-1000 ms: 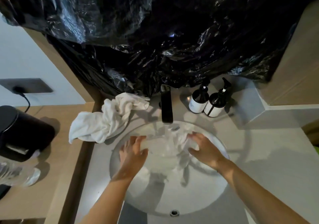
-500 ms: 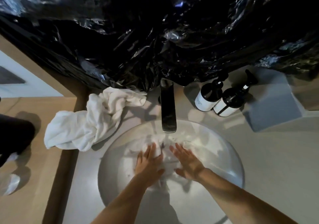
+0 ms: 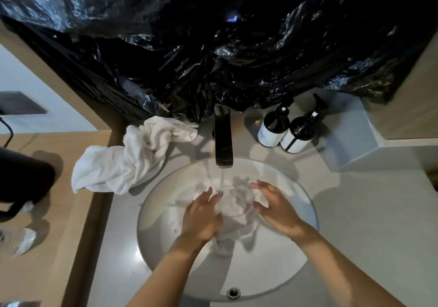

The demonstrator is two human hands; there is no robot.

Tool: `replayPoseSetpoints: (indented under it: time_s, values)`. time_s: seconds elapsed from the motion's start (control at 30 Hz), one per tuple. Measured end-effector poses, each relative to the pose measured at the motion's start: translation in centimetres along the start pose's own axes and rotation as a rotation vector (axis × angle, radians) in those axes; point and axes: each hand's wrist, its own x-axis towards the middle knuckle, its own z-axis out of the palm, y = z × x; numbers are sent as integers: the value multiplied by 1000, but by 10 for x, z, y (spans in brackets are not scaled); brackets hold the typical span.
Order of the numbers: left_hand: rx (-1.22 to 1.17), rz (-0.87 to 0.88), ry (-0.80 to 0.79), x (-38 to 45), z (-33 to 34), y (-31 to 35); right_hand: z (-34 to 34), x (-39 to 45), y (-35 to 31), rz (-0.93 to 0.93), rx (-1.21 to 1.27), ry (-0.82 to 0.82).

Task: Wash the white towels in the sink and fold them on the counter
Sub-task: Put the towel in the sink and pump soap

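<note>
A wet white towel [image 3: 237,209] lies bunched in the round white sink [image 3: 296,259], under water running from the dark faucet [image 3: 223,141]. My left hand [image 3: 201,216] presses on the towel's left side with fingers nearly straight. My right hand [image 3: 277,207] rests on its right side, fingers loosely bent over the cloth. A second white towel [image 3: 128,160] lies crumpled on the counter to the left of the faucet, dry-looking and untouched.
Two dark pump bottles [image 3: 284,131] stand right of the faucet, beside a grey box [image 3: 350,136]. Black plastic sheeting [image 3: 213,46] hangs over the wall behind. A black appliance [image 3: 21,183] and clear plastic wrap [image 3: 21,242] sit on the wooden counter at left.
Both hands have shifted on the towel: they came together under the stream, then spread slightly apart again, gathering the cloth into a bunch. The view moved a little.
</note>
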Motion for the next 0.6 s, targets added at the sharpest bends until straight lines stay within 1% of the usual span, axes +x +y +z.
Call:
replayPoseSetpoints:
  time_s: [0.03,0.13,0.27,0.33,0.4,0.5,0.6]
  values:
    - [1,-30,-19,-1,-5,7,-12,-4,-1,10,39,47]
    - [3,-23,22,0,-13,22,-44,-13,0,60,239,188]
    - [-191,-105,-26,-1,-22,34,-80,-15,-2,28,487,444]
    - [-223,-118,-17,-2,-25,40,-93,-8,-3,38,556,546]
    - [-237,-126,-10,-1,-27,44,-103,4,-3,74,603,585]
    - [-247,-151,-27,0,-29,47,-110,25,-5,70,648,559]
    - [-257,-173,-48,-1,-31,48,-108,46,0,38,591,564]
